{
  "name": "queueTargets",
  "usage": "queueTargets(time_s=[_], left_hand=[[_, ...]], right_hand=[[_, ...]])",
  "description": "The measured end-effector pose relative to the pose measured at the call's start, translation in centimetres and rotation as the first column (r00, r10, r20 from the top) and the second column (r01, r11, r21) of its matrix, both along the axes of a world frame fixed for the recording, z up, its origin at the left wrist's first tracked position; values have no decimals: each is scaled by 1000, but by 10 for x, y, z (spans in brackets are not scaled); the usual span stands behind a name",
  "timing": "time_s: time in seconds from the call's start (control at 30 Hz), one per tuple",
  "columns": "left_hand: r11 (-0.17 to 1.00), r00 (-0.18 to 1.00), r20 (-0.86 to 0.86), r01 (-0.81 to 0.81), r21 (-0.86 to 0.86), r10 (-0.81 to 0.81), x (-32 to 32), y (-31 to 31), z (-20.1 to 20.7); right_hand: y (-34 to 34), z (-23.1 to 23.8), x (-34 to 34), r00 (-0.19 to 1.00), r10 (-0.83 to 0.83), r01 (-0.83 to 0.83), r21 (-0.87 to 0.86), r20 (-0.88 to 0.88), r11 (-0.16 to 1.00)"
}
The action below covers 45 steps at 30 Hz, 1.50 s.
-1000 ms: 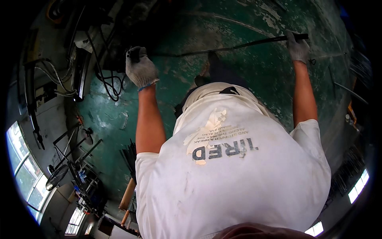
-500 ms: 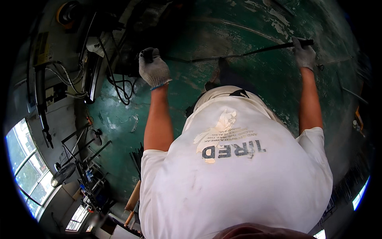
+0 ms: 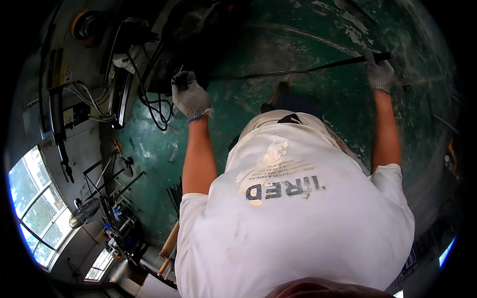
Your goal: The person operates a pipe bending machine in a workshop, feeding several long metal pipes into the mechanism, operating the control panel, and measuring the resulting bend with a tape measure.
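Note:
A long, thin black metal bar [image 3: 338, 64] stretches across in front of me, low over the green floor. My right hand [image 3: 380, 75], in a pale knitted glove, is closed round its right end, and a short stub sticks out past the fingers. On the left, my left hand [image 3: 192, 99], gloved the same way, is closed round a dark tube end [image 3: 180, 79] at the edge of a dark area. Shadow hides the stretch of bar nearest the left hand, so I cannot tell whether both hands hold one piece.
Machinery with black cables [image 3: 158, 111] stands at the left. Beyond it are a fan [image 3: 85, 212], a metal frame and a window [image 3: 42, 208]. A brown roll [image 3: 170, 241] lies beside my left side. The green floor [image 3: 149, 149] is worn and scuffed.
My left hand has shifted slightly down in the picture, while my right hand stays nearly in place. The view has turned slightly. Both hands keep their grip.

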<state>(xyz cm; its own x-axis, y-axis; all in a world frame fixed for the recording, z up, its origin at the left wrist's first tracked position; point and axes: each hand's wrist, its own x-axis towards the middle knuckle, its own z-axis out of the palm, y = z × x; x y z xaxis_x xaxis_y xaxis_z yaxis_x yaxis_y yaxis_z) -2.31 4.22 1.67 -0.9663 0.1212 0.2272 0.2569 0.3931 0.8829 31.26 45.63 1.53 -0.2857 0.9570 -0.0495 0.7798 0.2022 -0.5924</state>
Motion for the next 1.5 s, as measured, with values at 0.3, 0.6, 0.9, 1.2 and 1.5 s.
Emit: queueTargets(time_s=[0.3,0.6,0.9,1.2,1.5], left_hand=[[993,996,-33,-86,-78,84,-7,5,-7],[968,993,50,-96,-232,110,-7,31,23],[963,969,121,-191,-192,216,-7,13,19],[985,982,106,-149,-92,158,-3,12,12],[986,989,-8,-151,-76,151,4,2,-1]], right_hand=[[-7,11,-8,996,61,-68,106,72,992],[-7,10,-18,994,75,-85,118,80,989],[9,3,-15,982,43,-58,77,183,995],[21,6,-16,959,185,-192,12,214,981],[15,0,-14,963,230,-234,18,143,972]])
